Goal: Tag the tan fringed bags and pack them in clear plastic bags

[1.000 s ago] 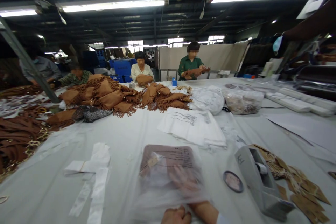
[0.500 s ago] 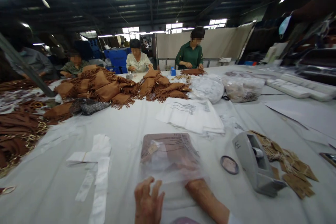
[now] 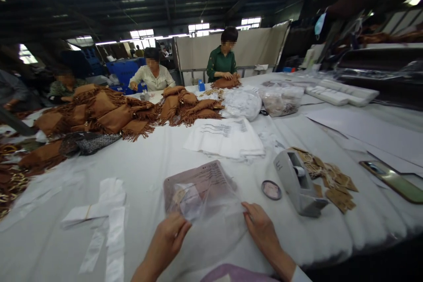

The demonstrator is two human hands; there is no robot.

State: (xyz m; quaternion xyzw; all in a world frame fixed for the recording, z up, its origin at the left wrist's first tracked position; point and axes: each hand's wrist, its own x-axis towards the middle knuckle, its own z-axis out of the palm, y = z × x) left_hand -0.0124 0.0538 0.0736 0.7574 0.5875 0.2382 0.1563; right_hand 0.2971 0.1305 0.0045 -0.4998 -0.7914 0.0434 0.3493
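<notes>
Fingers of the left hand [image 3: 165, 240] now pinch the near left edge of the clear plastic bag holding a brown flat item [image 3: 201, 191], where a moment ago they hovered spread, while the right hand [image 3: 261, 229], withdrawn from inside, grips its right edge on the white table [image 3: 158, 158].

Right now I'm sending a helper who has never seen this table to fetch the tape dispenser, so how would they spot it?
On the white table, look just right of the clear bag between the two hands. The tape dispenser sits beside a small round lid, with brown tags behind it. It is the only grey, wedge-shaped plastic block there.
</notes>
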